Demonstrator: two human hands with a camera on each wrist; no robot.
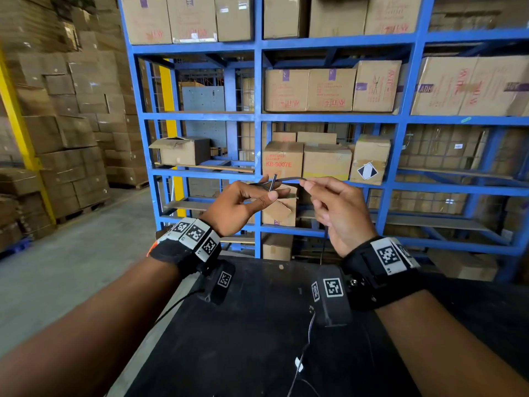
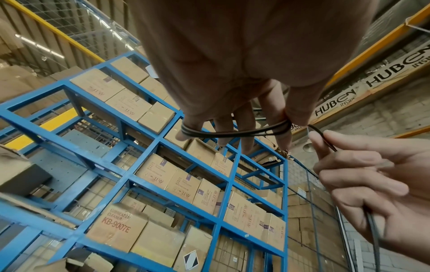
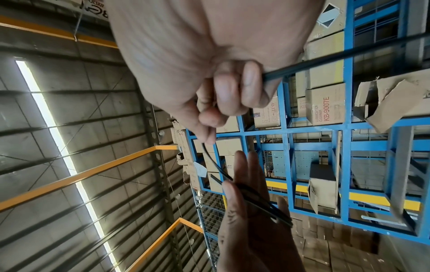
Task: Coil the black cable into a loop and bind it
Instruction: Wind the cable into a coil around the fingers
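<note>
- The left hand point(image 1: 243, 202) is held up in the air in front of the chest, fingers long and a bit spread. I think it works like a spool, so the black cable point(image 2: 232, 132) has something to wind around.
- In the left wrist view, two turns of the cable go around the fingers point(image 2: 186, 128), from the little finger side across to the pointer finger side. The spread fingers keep the loop wide and stop it from falling shut.
- The thumb point(image 2: 300, 108) presses the turns against the pointer finger. That is likely to stop the loop from slipping off.
- A short stiff end of the cable point(image 1: 272, 182) sticks up past the thumb. Kept there, it would be easy to find later for tying.
- The right hand point(image 1: 335, 207) is just beside the left one. It pinches the cable between thumb and pointer finger, and the other fingers curl around it lower down.
- The piece between the two hands is short and a little bent. A short piece is easier to steer around the fingers.
- The rest of the cable runs through the right palm and hangs down toward the black table point(image 1: 257, 325). Letting it slide through the curled fingers probably keeps it from tangling.
- Only two turns are made and nothing is tied yet, so the job looks early.
- Blue shelves point(image 1: 257, 118) with brown boxes point(image 1: 309, 90) stand behind.
</note>
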